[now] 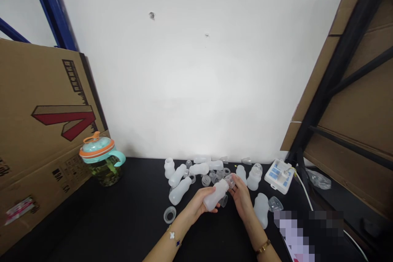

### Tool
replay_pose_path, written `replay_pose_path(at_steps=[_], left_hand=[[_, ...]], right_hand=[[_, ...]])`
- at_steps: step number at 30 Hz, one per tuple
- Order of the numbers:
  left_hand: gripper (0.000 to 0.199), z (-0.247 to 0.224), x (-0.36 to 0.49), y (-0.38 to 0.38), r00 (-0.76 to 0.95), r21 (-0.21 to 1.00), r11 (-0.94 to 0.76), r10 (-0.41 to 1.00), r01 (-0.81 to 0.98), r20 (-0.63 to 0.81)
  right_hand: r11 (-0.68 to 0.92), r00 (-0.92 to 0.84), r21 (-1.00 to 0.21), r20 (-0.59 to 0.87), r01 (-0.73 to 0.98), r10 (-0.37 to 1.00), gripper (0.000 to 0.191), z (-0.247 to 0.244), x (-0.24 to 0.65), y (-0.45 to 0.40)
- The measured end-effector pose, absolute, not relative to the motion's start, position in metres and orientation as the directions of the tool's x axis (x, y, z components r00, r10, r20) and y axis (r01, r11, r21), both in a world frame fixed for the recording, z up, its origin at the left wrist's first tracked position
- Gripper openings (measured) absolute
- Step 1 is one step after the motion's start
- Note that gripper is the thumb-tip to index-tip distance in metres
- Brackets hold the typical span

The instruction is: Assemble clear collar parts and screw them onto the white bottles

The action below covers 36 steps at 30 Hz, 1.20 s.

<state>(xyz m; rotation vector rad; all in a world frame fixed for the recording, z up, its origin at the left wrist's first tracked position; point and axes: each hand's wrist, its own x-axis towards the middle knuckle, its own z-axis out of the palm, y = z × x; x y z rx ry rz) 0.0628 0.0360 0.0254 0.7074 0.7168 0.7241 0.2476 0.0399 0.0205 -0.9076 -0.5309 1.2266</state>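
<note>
I've got left hand (202, 202) gripping white bottle (216, 197), right hand (241, 193) pinching clear piece (229, 180) at its mouth, more bottles (180, 191) near them

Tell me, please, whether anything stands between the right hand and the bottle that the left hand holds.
Only the clear plastic piece, held by the right hand at the top end of the bottle in the left hand. Nothing else visible stands between them; whether piece and bottle touch, I cannot tell.
</note>
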Motion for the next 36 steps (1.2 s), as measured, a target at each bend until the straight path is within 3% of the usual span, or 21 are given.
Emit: replay_pose_path(at_steps=[4,18,24,36], left_hand=[[0.054,0.0230,0.0641,0.0366,0.506,0.849,0.455,0.817,-0.268,-0.278],[0.058,0.0289,0.0653,0.0310,0.583,0.890,0.412,0.778,-0.194,-0.233],[0.050,0.0276,0.0654,0.0315,0.564,0.895,0.397,0.795,-0.203,-0.224],[0.040,0.0301,0.0653,0.0328,0.494,0.855,0.449,0.822,-0.260,-0.282]], right_hand=[[0.043,0.264,-0.835,-0.124,-0.548,0.956,0.041,0.0181,0.2481,0.0408],[0.050,0.291,-0.868,-0.111,-0.494,0.950,0.050,0.0198,0.2443,0.0383],[0.030,0.265,-0.878,-0.112,-0.478,0.958,0.051,0.0230,0.2434,0.0376],[-0.024,0.147,-0.738,-0.166,-0.674,0.975,0.037,0.0197,0.2480,0.0440]])
